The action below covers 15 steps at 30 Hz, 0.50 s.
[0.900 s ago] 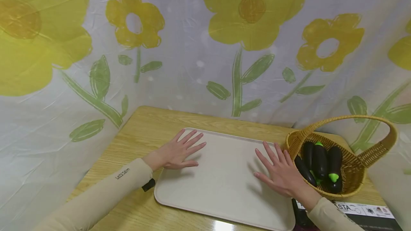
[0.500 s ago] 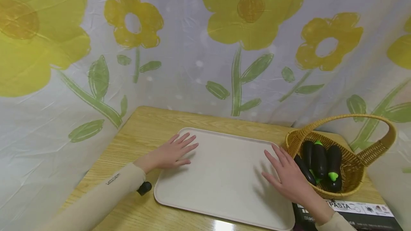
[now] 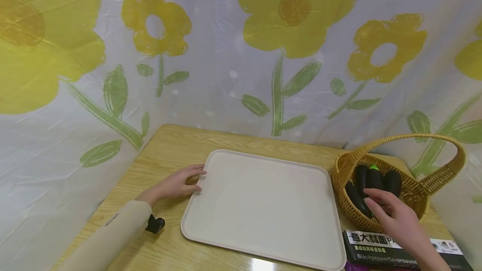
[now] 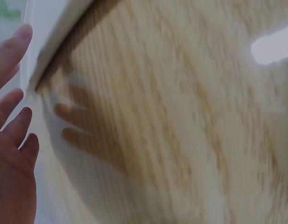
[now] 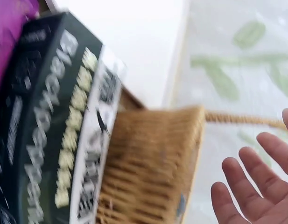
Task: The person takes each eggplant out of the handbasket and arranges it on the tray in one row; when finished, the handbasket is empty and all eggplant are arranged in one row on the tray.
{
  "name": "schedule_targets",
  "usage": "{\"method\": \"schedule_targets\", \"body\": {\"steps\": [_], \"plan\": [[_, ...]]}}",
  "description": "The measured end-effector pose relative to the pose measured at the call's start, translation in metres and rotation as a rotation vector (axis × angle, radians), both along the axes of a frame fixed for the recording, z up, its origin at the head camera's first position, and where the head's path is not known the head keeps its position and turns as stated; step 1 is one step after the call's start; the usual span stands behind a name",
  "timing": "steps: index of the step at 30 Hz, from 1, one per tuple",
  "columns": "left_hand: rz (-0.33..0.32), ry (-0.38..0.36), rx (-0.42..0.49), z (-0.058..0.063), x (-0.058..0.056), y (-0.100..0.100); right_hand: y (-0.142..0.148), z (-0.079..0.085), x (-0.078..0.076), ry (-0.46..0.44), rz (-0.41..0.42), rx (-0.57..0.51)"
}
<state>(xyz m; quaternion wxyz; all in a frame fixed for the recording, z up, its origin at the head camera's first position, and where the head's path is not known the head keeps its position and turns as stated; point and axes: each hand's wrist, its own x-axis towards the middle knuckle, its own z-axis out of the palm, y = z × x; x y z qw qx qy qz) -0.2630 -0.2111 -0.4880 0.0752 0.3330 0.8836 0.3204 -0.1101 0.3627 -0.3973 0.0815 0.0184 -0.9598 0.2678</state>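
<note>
While invisible from either wrist, eggplants (image 3: 375, 179) plain in head view, left grip (image 3: 177, 184) and right grip (image 3: 400, 217) unclenched.

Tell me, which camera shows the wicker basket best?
The head view: basket, handle and eggplants show, partly behind the right hand. The right wrist gives a blurred wall and some handle; the left wrist, nothing.

A wood-grain table (image 3: 226, 134) bears a pale, round-cornered tray (image 3: 260, 208) lying flat, a handled wicker basket (image 3: 347, 210) just beside the tray's right edge, and a black pasta box (image 3: 370, 251) in front of the basket; light glints off the tabletop.
</note>
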Motion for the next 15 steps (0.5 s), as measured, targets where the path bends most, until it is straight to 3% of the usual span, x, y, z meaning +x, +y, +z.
{"method": "schedule_targets", "body": {"steps": [6,10,15], "plan": [[-0.007,-0.015,0.062,-0.007,-0.008,-0.009,0.036,0.01,-0.003,-0.082,-0.101,-0.148],[0.005,-0.035,0.046,-0.009,-0.01,-0.012,0.054,0.016,-0.011,-0.021,-0.118,-0.235],[0.022,-0.091,0.055,-0.01,-0.011,-0.013,0.072,0.022,-0.022,-0.008,-0.162,-0.225]]}}
